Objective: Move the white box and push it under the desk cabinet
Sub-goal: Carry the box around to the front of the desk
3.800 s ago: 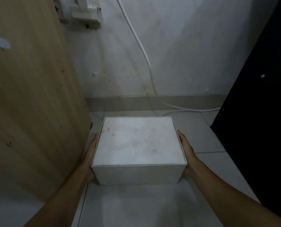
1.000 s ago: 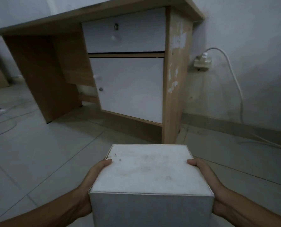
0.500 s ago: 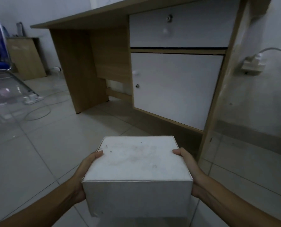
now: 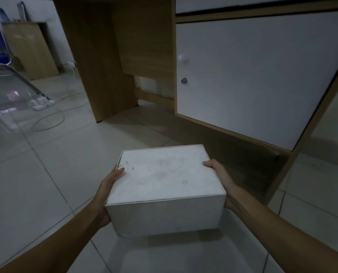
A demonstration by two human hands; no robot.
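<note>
box [image 4: 165,186] between hands, cabinet [image 4: 258,75] behind

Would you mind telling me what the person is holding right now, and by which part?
The white box, gripped by its two opposite sides: left hand on the left side, right hand on the right.

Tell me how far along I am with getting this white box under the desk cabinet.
Done: the white box is picked up and faces the desk cabinet. In hand: left hand and right hand grip its sides just in front of the dark gap beneath. Left: set it down and push it under.
</note>
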